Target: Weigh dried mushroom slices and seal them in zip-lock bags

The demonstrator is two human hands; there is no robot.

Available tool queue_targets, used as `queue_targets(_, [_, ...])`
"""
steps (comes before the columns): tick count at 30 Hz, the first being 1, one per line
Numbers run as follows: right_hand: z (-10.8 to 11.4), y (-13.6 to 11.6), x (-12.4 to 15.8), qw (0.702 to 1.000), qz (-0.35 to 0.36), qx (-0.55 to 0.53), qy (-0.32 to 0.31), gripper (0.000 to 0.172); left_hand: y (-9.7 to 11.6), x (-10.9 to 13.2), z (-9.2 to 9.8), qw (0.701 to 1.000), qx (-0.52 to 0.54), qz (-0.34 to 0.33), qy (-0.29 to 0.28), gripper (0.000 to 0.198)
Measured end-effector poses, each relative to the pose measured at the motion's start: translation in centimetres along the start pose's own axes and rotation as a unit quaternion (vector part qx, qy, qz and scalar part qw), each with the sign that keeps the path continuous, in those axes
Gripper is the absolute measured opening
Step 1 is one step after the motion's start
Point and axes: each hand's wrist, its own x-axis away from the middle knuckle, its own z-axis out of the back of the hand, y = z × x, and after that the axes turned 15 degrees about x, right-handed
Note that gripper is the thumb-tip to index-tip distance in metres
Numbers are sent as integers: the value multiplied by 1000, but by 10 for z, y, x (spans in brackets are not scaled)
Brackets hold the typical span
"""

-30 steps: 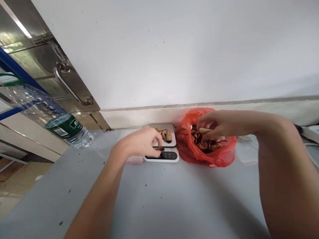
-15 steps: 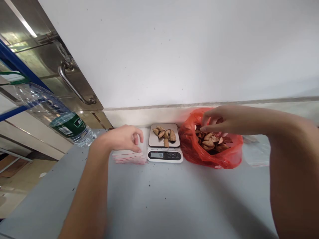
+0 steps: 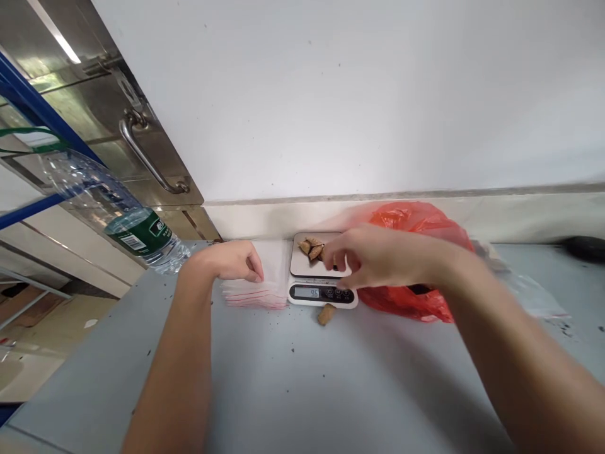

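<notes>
The right hand (image 3: 373, 258) hid the right half of the scale (image 3: 322, 293) and some brown pieces (image 3: 312, 248) there; its grip was unreadable. Right of the scale, the forearm (image 3: 472, 296) covered the mouth of the red bag (image 3: 411, 217), and a dark object (image 3: 586, 248) was cut off.

Right hand (image 3: 373, 258) over scale (image 3: 322, 284), fingers curled, grip unclear. Brown pieces (image 3: 312, 248) lie on scale. Left hand (image 3: 231, 260) rests on clear bag stack (image 3: 265, 287) just left of scale. Loose piece (image 3: 325, 313) lies just in front of scale; red bag (image 3: 416, 217) right of scale.
</notes>
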Motion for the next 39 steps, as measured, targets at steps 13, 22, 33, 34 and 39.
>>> queue_targets(13, [-30,-32,-30,990,77,81,-88,27,-7,6,5,997,26,-56,53,20])
queue_targets(22, [-28,-5,-37,988,-13,78,134,41,-4,19,5,985,78,-111,103,13])
queue_targets(33, [-32,-18,-33,962,170,-31,213,23,23,33,-3,915,144,-281,250,10])
queue_targets(34, [-33,-19,-34,958,160,-33,235,20,23,33,-3,906,149,-293,265,9])
queue_targets(39, [-30,-14,-31,936,174,-88,292,21,24,28,-6,899,167,-305,267,10])
